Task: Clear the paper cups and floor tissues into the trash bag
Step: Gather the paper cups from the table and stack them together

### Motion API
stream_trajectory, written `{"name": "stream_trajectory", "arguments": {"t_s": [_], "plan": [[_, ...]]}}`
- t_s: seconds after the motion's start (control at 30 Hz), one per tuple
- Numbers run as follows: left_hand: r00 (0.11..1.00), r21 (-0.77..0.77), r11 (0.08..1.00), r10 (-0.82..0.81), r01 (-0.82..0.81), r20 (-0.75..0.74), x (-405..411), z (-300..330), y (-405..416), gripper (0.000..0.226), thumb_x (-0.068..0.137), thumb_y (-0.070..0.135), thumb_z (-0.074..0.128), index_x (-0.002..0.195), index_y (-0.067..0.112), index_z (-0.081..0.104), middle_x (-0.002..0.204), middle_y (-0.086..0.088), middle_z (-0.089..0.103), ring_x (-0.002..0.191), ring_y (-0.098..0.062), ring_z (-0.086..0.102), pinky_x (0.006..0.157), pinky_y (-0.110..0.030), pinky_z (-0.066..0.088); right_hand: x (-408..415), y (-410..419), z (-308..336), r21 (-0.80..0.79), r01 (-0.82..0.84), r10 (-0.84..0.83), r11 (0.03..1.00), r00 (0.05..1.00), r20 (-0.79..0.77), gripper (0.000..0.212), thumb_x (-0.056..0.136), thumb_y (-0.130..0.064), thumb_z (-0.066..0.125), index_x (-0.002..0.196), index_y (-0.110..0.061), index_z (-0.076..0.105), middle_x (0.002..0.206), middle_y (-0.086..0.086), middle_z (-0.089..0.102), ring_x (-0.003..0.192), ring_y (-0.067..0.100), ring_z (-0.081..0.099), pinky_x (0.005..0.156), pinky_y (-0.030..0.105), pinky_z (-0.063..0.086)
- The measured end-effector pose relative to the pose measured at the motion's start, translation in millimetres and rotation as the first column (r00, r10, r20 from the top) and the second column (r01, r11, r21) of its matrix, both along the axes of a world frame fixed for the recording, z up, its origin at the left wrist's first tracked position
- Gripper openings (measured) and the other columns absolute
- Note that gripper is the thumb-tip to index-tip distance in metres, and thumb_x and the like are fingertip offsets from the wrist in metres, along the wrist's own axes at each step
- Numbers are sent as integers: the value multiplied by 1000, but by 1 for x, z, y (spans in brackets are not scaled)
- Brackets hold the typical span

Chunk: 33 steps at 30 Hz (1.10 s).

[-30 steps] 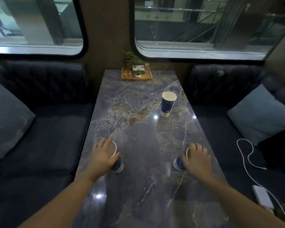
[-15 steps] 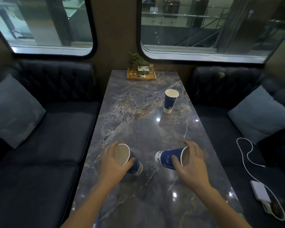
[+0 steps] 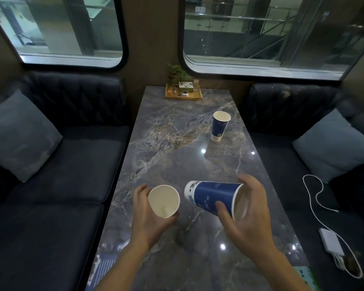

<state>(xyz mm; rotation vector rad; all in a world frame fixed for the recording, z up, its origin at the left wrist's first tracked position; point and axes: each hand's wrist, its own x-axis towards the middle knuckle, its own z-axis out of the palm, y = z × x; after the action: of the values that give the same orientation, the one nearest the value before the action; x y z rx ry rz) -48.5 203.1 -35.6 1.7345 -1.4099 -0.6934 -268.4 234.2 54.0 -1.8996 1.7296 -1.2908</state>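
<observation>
My left hand [image 3: 149,219] grips a paper cup [image 3: 164,201] above the near part of the marble table [image 3: 172,143], its empty mouth tipped toward me. My right hand [image 3: 246,215] holds a second blue paper cup [image 3: 213,198] on its side, base pointing left toward the first cup's rim, a small gap between them. A third blue paper cup [image 3: 220,129] stands upright farther back on the table's right half. No trash bag or floor tissues are in view.
A wooden tray [image 3: 183,98] with a small plant and jars sits at the table's far end. Dark sofas flank the table, each with a grey cushion [image 3: 19,135] [image 3: 334,143]. A white charger [image 3: 331,241] and cable lie on the right seat.
Both hands lifted their cups off the table and brought them toward each other. The right cup turned onto its side; the left cup tipped its mouth toward me.
</observation>
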Motion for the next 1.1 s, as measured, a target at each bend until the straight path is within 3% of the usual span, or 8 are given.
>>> {"name": "stream_trajectory", "arguments": {"t_s": [0.13, 0.27, 0.37, 0.53, 0.67, 0.77, 0.87, 1.1], "plan": [[997, -63, 995, -78, 76, -26, 0, 5, 3, 92, 44, 40, 93, 123, 24, 50, 127, 10, 50, 106, -2, 51, 85, -3, 35, 1, 3, 13, -30, -18, 21, 999, 995, 102, 66, 71, -43, 63, 128, -17, 43, 126, 0, 49, 116, 12, 50, 97, 17, 40], [993, -105, 991, -94, 86, -66, -3, 14, 5, 87, 46, 35, 93, 118, 46, 45, 115, 23, 56, 106, 10, 52, 76, 0, 41, 2, 8, 19, -62, -30, 39, 998, 989, 142, 67, 71, -42, 63, 128, -14, 44, 124, 0, 51, 113, 11, 52, 96, 18, 41], [991, -122, 989, -99, 87, -94, -5, 21, 6, 88, 47, 31, 94, 117, 50, 44, 114, 31, 54, 105, 14, 52, 78, -6, 46, 3, 9, 22, -79, -45, 56, 996, 988, 145, 66, 71, -41, 63, 128, -12, 44, 124, 0, 51, 113, 11, 52, 95, 19, 42], [981, -139, 980, -161, 145, -111, -10, 28, 4, 81, 47, 32, 93, 115, 47, 51, 110, 21, 65, 99, 2, 65, 76, -14, 54, 12, 7, 25, 18, -156, 153, 988, 983, 103, 71, 71, -47, 65, 133, -21, 39, 129, -6, 47, 117, 6, 50, 95, 12, 42], [968, -128, 967, -231, 218, -95, -14, 37, 6, 75, 46, 34, 94, 109, 47, 55, 104, 20, 69, 94, 1, 68, 72, -14, 55, 21, 2, 25, 33, -290, 292, 956, 951, -97, 77, 73, -45, 70, 137, -23, 33, 138, -8, 42, 127, 11, 45, 103, 37, 45], [961, -119, 963, -255, 243, -106, -15, 39, 9, 73, 49, 31, 94, 110, 44, 56, 107, 24, 67, 96, 3, 67, 74, -13, 55, 29, 1, 31, 43, -354, 356, 934, 921, -160, 89, 70, -47, 74, 142, -26, 25, 145, -11, 35, 135, 9, 37, 108, 42, 41], [957, -113, 964, -255, 241, -135, -14, 41, 12, 73, 52, 30, 94, 111, 45, 54, 111, 32, 63, 98, 8, 65, 73, -7, 51, 32, 1, 38, 106, -433, 443, 895, 889, -116, 103, 66, -49, 79, 146, -34, 15, 151, -23, 22, 142, 4, 26, 113, 34, 36], [947, -132, 963, -258, 236, -189, -18, 42, 11, 79, 49, 25, 95, 119, 34, 60, 114, 18, 69, 105, -3, 67, 83, -25, 56, 36, -3, 33, 182, -510, 526, 841, 849, -52, 109, 67, -45, 80, 144, -48, 4, 155, -21, 19, 144, 3, 22, 112, 37, 37]]}}
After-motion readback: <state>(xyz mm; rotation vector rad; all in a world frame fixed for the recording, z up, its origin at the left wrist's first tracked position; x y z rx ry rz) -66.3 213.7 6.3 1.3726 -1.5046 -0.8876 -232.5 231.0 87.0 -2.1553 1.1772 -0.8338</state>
